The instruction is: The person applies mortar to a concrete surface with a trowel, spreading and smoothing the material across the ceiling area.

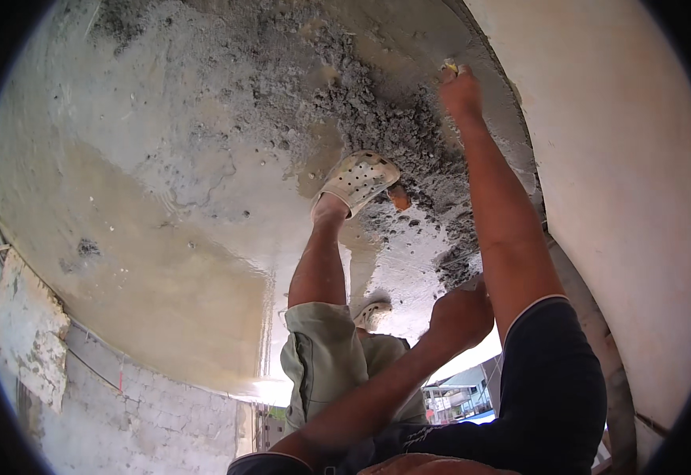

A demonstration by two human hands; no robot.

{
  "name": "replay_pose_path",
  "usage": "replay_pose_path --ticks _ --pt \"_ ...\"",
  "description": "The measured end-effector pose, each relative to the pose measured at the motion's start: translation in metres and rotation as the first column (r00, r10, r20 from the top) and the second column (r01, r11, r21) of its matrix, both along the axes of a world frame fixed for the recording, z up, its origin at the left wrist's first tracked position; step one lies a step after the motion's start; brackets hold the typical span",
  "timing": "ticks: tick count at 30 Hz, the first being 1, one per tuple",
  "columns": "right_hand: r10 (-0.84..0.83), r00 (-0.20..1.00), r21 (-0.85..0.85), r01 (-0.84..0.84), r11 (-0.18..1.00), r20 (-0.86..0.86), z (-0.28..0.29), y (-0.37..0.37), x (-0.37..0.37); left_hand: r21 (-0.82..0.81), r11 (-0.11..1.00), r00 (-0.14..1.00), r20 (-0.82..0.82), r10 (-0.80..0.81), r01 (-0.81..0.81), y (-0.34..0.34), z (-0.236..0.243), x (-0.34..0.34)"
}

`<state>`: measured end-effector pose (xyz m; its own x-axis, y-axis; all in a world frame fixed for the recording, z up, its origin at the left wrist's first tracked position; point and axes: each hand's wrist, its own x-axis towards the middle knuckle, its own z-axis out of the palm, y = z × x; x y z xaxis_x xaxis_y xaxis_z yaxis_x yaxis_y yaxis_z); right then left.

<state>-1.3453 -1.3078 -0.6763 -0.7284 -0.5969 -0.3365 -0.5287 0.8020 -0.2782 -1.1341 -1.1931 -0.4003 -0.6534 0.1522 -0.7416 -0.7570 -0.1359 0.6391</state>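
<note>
My right arm reaches far forward along the foot of the wall. At its end my right hand [461,95] is closed round a small pale and yellow thing [450,68], most of it hidden by the fingers. It is just above the wet grey floor. My left hand [460,317] is curled shut beside my right forearm, low and closer to me; what it holds, if anything, is hidden. Between the hands lies a strip of lumpy grey mortar [409,119]. A beige clog [359,180] on my foot stands at its edge, touching or close to an orange-brown chunk [399,198].
A pale wall [615,119] curves along the right side. Wet, muddy floor [163,253] with thin puddles spreads to the left. A second clog [373,315] is behind the first. At lower left stand a broken plastered slab [29,328] and a block wall [155,427].
</note>
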Motion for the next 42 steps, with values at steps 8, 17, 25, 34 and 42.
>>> replay_pose_path --ticks 8,17,25,34,42 --pt "-0.406 0.810 -0.088 0.483 0.871 0.424 -0.020 0.043 -0.010 -0.067 0.996 0.996 -0.057 -0.061 0.057 -0.001 0.006 -0.003" --pt "-0.726 0.518 0.060 0.795 0.604 0.452 0.057 0.207 0.029 -0.040 0.985 0.983 -0.060 -0.172 0.170 0.020 -0.002 -0.004" --pt "-0.561 0.654 0.276 0.493 0.825 0.508 0.234 0.277 0.097 -0.216 0.940 0.964 0.026 -0.266 0.265 -0.018 -0.028 0.062" --pt "-0.634 0.399 0.215 0.709 0.671 0.662 0.288 0.241 0.184 -0.534 0.691 0.780 0.089 0.619 -0.487 -0.157 0.003 0.249" --pt "-0.691 0.405 0.247 0.727 0.641 0.599 0.302 0.284 0.270 -0.306 0.914 0.437 0.883 0.169 0.266 -0.038 0.149 0.659"
